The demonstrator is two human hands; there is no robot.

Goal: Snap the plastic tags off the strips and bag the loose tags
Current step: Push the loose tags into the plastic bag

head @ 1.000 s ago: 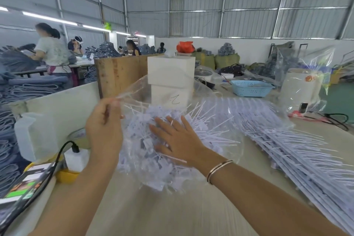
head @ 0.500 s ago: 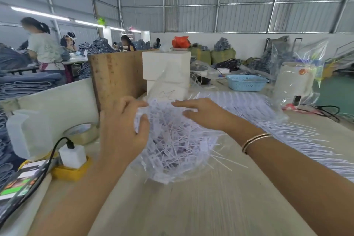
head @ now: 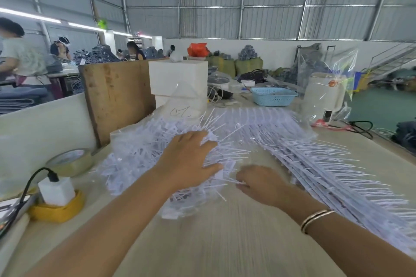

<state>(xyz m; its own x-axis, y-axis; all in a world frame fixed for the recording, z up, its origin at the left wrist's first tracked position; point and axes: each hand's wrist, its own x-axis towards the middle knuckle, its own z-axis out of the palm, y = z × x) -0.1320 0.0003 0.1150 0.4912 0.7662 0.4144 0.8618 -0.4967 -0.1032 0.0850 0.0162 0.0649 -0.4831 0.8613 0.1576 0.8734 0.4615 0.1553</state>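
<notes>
Two hands work at the middle of the frame over a heap of loose tags held in a clear plastic bag that lies on the pale bench. The left hand lies palm down on top of the heap, its fingers spread and fairly straight, pressing on the tags through or at the bag's edge; which of the two cannot be told. The right hand sits just right of the heap, low on the bench, with its fingers curled toward the tags at the pile's near edge; it seems to pinch a few thin stems, though blur hides the fingertips. A bracelet circles the right wrist.

Right of the hands, a long stack of tag strips runs from the centre toward the lower right of the frame, its thin stems fanned outward. At the left of the frame stand a roll of tape and a white plug block on a yellow ring. Behind the heap stand white boxes, with a blue basket to their right.
</notes>
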